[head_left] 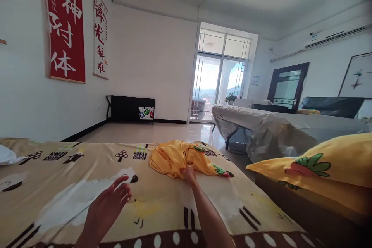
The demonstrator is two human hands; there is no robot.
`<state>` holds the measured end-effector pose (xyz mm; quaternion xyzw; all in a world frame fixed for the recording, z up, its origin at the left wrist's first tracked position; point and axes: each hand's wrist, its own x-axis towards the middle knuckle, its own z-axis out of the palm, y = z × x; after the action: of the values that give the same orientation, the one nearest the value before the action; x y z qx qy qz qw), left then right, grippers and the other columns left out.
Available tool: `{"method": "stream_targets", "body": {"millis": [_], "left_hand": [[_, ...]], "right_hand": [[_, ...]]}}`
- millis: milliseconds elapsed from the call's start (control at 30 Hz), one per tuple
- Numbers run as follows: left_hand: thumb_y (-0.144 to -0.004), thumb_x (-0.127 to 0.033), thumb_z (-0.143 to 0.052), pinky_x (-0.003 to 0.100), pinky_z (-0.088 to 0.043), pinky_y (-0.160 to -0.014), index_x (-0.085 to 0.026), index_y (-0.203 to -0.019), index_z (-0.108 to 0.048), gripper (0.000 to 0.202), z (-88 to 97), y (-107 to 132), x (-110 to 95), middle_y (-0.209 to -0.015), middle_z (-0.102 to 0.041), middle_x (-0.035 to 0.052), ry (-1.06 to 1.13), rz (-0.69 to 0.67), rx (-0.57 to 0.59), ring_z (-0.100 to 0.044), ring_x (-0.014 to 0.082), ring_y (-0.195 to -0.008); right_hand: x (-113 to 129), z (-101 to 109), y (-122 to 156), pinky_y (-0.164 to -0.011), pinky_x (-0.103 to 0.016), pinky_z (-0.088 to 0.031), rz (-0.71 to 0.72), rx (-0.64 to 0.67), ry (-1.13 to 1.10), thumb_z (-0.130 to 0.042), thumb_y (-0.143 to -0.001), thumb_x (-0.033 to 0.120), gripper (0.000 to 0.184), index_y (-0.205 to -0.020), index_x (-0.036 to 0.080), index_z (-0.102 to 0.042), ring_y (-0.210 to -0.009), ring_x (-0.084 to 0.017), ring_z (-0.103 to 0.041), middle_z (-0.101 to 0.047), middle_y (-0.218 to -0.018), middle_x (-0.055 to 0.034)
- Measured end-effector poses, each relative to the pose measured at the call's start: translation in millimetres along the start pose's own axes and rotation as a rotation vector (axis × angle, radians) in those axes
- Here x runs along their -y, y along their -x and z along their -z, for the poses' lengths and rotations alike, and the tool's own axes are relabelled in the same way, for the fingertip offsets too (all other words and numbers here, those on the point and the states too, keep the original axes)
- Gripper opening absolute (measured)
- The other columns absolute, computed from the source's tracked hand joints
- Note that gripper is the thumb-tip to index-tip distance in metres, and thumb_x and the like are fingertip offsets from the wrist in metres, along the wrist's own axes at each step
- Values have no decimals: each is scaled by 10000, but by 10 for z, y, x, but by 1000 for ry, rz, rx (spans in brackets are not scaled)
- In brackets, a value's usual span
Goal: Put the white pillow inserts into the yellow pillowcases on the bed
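Right grip (190,174) drawn in on the near edge of a yellow cloth (171,159), fingers gathered into a fold, tips partly lost in it; left grip (113,197) loosely spread, fingers slightly bent, nothing in it.

Right arm enters at the bottom edge, right of centre; reaches forward and a little left, nearly straight, wrist low over the bed sheet (162,205); left forearm comes in further left, slanting up and rightward, hand raised over a printed white sheep, near its dark head, well apart from the cloth.

Cloth lies crumpled on the sheet, toward the bed's far edge; main bunch beyond and left of the right grip, a flatter stretch running out to the right, ending in a corner with a red-and-green print; more green leaf print just beyond the grip.

Yellow pillow (345,162) at far right, similar print, apart from both hands; white fabric (10,155) at the left edge.
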<state>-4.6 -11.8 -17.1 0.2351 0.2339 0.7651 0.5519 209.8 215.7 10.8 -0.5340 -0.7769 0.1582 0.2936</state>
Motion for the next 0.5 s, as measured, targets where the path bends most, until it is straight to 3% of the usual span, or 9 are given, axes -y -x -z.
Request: {"method": "stream_targets", "body": {"millis": [67,133,300,400,500], "left_hand": [[-714,-232,-587,336,-542,-704,-178,-951,-724,279,10,-28,21,-780,-656,83,11,-12,5,-606,215,-756],[-716,-235,-590,330,-532,-701,-171,-941,-722,268,12,-57,47,-771,-645,79,10,-16,8,-599,208,-753],[-729,-287,-621,333,-482,-672,-169,-916,-714,240,-99,-17,78,-729,-631,79,-167,-93,68,-569,217,-715],[-692,-263,-706,316,-428,-675,-174,-947,-712,269,-377,148,137,-782,-658,95,-518,-296,34,-563,239,-756],[-572,-167,-806,325,-396,-793,-224,-1170,-634,625,-848,287,280,-1133,-626,129,-729,-563,-9,-537,312,-1027]], "right_hand": [[106,61,-115,-782,-317,-519,-1,-20,-15,-529,-912,340,199,-1041,213,-613,-898,-149,-602,-612,-1076,-56],[271,270,-299,-817,-340,-505,32,-86,-46,-517,-919,347,225,-1070,199,-591,-935,-153,-583,-590,-1115,-61],[805,1222,-696,-740,-278,-428,193,-339,-182,-379,-881,220,208,-883,166,-580,-868,-161,-528,-589,-899,-37],[1123,1863,-592,-641,-229,-384,398,-472,-353,-326,-835,229,195,-808,189,-515,-741,-123,-472,-516,-765,15],[1397,2332,-260,-550,-218,-321,697,-473,-593,-418,-760,229,102,-664,198,-429,-621,-97,-392,-402,-641,42]]}}
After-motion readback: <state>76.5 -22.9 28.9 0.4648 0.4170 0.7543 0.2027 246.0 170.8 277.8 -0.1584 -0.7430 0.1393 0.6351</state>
